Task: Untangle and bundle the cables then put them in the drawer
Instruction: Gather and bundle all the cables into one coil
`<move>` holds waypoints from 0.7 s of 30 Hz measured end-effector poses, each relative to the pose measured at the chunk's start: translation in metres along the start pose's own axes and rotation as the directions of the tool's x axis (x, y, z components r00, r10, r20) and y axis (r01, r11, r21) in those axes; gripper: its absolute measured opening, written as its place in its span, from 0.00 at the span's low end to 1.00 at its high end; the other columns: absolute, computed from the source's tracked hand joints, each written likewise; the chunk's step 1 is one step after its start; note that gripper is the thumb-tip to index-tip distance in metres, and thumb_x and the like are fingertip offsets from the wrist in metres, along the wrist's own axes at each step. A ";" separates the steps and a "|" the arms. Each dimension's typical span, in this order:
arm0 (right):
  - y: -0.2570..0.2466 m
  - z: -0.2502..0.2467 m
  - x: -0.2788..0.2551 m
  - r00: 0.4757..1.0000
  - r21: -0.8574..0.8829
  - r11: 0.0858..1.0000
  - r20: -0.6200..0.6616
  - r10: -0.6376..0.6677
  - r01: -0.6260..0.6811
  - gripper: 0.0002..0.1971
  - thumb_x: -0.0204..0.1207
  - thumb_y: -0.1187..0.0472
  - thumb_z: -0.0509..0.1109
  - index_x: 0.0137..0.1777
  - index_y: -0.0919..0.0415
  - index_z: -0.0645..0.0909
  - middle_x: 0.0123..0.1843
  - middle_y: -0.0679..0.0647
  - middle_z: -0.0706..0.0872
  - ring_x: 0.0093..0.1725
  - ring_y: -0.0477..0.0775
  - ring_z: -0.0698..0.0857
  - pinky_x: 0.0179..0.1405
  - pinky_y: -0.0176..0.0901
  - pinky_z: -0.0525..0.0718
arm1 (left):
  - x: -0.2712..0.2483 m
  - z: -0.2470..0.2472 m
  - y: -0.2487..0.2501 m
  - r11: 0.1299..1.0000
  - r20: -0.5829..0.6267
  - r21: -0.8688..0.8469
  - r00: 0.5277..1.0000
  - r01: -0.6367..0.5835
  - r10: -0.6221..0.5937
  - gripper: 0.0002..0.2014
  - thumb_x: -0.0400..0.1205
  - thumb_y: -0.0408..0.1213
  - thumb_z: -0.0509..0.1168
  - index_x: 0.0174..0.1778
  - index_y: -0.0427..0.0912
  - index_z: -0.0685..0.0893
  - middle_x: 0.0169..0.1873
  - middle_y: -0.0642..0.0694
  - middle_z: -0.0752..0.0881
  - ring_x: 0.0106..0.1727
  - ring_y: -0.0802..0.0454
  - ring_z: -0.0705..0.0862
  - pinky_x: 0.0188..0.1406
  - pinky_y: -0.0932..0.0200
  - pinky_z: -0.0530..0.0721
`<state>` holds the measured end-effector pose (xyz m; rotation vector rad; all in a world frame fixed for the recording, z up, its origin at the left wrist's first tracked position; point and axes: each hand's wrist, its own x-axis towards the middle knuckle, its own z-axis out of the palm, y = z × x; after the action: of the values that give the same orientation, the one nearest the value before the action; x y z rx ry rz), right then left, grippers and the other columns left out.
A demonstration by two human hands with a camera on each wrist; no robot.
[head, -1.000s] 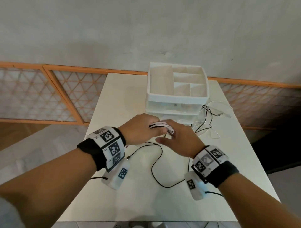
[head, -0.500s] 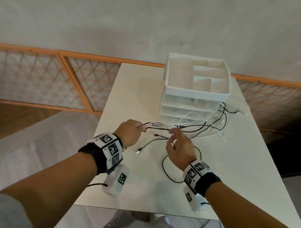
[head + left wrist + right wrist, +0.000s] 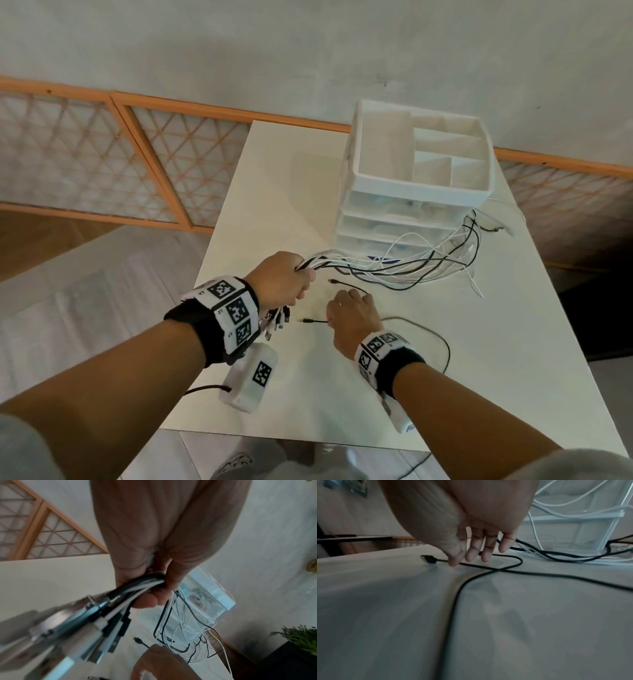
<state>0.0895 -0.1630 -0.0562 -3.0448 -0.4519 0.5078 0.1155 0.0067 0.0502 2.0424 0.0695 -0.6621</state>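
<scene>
left hand: fist closed round a bundle of cables, raised above the table, left of centre
bundle of cables: black and white mixed; plug ends hang out below the fist toward the wrist, rest trails right across the table to the drawer unit
cable slack: loops pile against front and right side of drawer unit, some white strands draped on its lower drawer fronts
right hand: low over the table, fingers spread and mostly straight, pointing down; thumb tip on or just at the loose black cable, grip not clear
loose black cable: flat on table, separate from the bundle; one plug just left of right hand, cable passes under the hand and curves in a wide loop to its right
second plug: lies between the two hands, just ahead of right hand's fingers
drawer unit: far right of table, drawers look closed, open divided tray on top
hands: near each other, not touching
</scene>
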 end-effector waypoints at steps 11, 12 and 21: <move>0.021 -0.083 -0.042 0.855 0.475 0.755 -0.472 -0.215 0.452 0.08 0.69 0.74 0.73 0.40 0.60 0.86 0.38 0.49 0.89 0.37 0.47 0.86 0.39 0.43 0.84 | 0.002 0.024 0.038 0.985 0.054 0.047 0.985 -0.165 0.162 0.16 0.90 0.43 0.56 0.38 0.41 0.76 0.37 0.44 0.81 0.40 0.46 0.79 0.45 0.50 0.76; 0.023 -0.088 -0.044 0.854 0.518 0.742 -0.502 -0.139 0.426 0.09 0.68 0.75 0.74 0.39 0.60 0.82 0.35 0.46 0.87 0.33 0.41 0.83 0.35 0.42 0.81 | 0.002 0.027 0.040 0.984 0.069 -0.011 0.982 -0.177 0.177 0.16 0.90 0.45 0.55 0.40 0.40 0.76 0.37 0.44 0.82 0.38 0.45 0.81 0.44 0.50 0.77; 0.110 -0.098 -0.071 0.828 0.680 0.733 -0.404 0.389 -0.012 0.15 0.74 0.58 0.78 0.30 0.49 0.76 0.23 0.41 0.76 0.28 0.41 0.76 0.32 0.27 0.72 | -0.002 0.016 0.071 0.966 -0.048 -0.060 0.968 -0.251 0.248 0.15 0.84 0.49 0.67 0.35 0.46 0.78 0.23 0.57 0.74 0.22 0.56 0.68 0.25 0.59 0.67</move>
<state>0.0873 -0.2860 0.0517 -2.3755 0.1034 -0.1742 0.1288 -0.0447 0.1003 1.9595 -0.1390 -0.4549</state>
